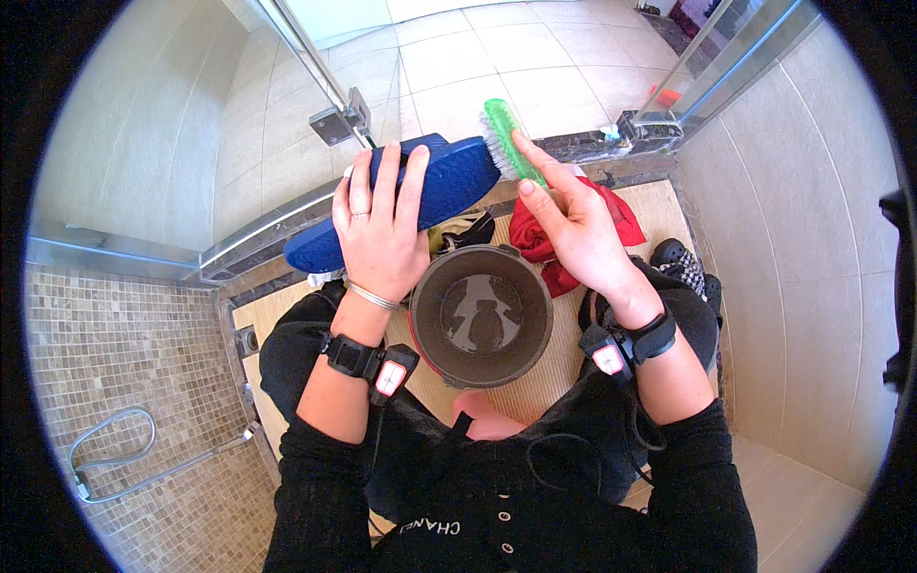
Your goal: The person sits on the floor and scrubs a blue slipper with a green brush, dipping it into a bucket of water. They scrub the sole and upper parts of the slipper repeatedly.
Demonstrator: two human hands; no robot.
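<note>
A blue slipper (458,183) is gripped in my left hand (383,229), the fingers spread over its upper side. The slipper is tilted, one end pointing up and right. In my right hand (584,222) is a green scrub brush (507,140), thumb and index finger along its back. The pale bristles touch or nearly touch the slipper's right end; I cannot tell which. Below both hands stands a dark bucket (481,315) with shallow water reflecting light at its bottom.
Red cloth (620,215) lies beside the bucket, and dark and pale cloth (466,230) behind it. A glass door with a metal hinge (337,125) stands at the upper left. A shower hose (165,487) lies on mosaic tiles. Black shoes (670,252) sit at the right wall.
</note>
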